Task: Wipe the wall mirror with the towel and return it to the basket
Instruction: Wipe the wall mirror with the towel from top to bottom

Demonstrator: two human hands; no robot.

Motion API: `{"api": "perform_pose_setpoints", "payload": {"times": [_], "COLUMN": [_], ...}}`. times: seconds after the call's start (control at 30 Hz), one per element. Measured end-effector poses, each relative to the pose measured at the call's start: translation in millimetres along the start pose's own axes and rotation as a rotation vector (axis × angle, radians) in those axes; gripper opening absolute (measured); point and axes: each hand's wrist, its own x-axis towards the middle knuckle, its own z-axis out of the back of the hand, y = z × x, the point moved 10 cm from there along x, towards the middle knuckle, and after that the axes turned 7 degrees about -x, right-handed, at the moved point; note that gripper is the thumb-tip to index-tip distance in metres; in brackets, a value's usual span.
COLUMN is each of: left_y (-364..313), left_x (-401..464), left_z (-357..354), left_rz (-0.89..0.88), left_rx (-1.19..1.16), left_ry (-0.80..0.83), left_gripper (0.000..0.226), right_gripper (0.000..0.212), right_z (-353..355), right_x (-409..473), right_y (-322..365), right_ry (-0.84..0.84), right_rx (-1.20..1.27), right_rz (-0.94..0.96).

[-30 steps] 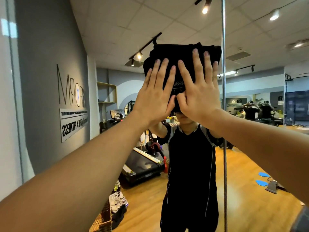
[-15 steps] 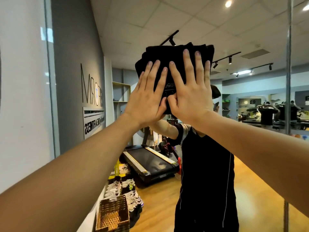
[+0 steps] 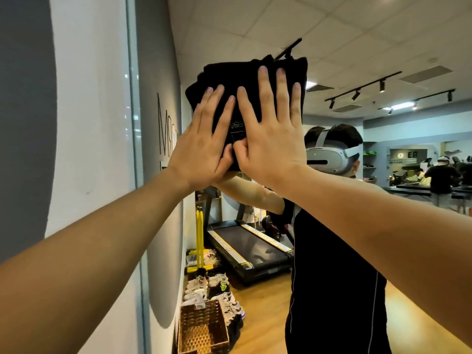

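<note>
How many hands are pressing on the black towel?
2. The left hand lies flat on the towel, lower left; the right hand lies flat beside it, thumbs touching.

A folded black towel (image 3: 249,80) lies flat against the wall mirror (image 3: 357,60) in the upper middle of the frame, pale lettering showing near its lower edge. A brown woven basket (image 3: 203,328) stands on the floor at the bottom centre-left, just beside the mirror's foot.

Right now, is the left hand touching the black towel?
Touching. The head view shows the left hand pressed flat on the towel, its straight fingers lying directly across the black cloth.
</note>
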Motion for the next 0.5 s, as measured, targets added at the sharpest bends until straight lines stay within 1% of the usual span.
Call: {"api": "perform_pose_setpoints", "payload": {"times": [0.3, 0.5], "left_y": [87.9, 135.1], "left_x": [-45.3, -73.3], "left_z": [17.9, 28.1], "left_rz": [0.042, 0.079], "left_rx": [0.028, 0.019], "left_ry": [0.028, 0.048], "left_gripper": [0.072, 0.073], "right_gripper": [0.082, 0.081], "right_z": [-23.4, -37.6], "right_x": [29.2, 43.1], "right_y": [93.1, 147.2], "right_ry": [0.004, 0.009], "right_rx": [0.02, 0.024], "right_rz": [0.033, 0.048]}}
